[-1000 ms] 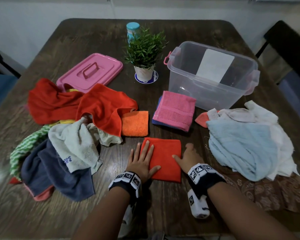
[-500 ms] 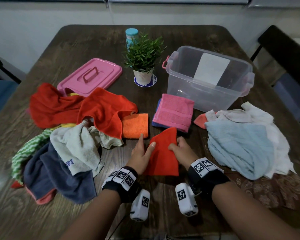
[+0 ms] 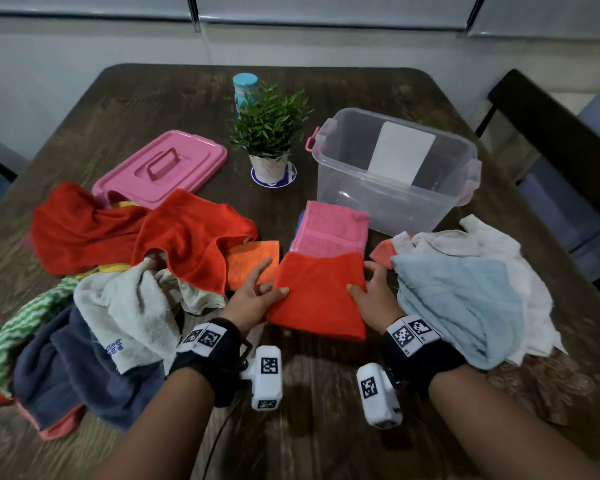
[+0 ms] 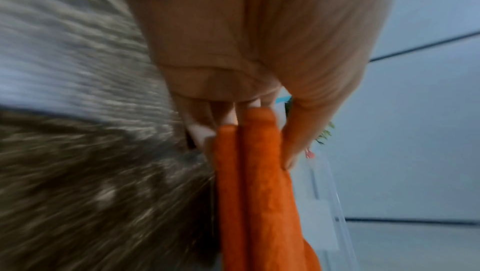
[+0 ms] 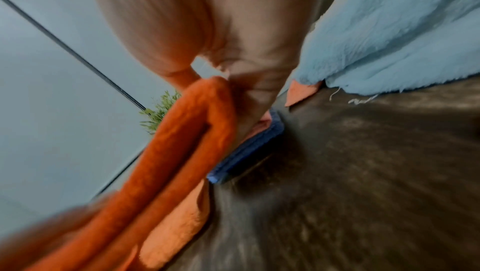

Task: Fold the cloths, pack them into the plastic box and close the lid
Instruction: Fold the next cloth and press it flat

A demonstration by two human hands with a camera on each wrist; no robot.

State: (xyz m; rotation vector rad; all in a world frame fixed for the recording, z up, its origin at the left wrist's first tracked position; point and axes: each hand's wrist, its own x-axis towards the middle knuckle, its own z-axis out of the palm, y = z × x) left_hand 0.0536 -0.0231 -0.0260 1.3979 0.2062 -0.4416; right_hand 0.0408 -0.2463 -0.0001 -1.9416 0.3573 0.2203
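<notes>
Both hands, left hand (image 3: 257,292) and right hand (image 3: 373,292), pinch the folded orange cloth (image 3: 321,296) by its sides, lifted near the surface's front edge, and a loose grip could let its layers spill open.

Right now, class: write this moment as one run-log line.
step: carry folded cloth | left hand: grips red cloth | right hand: grips red cloth | box: open, no cloths in it | lid: on table
</notes>
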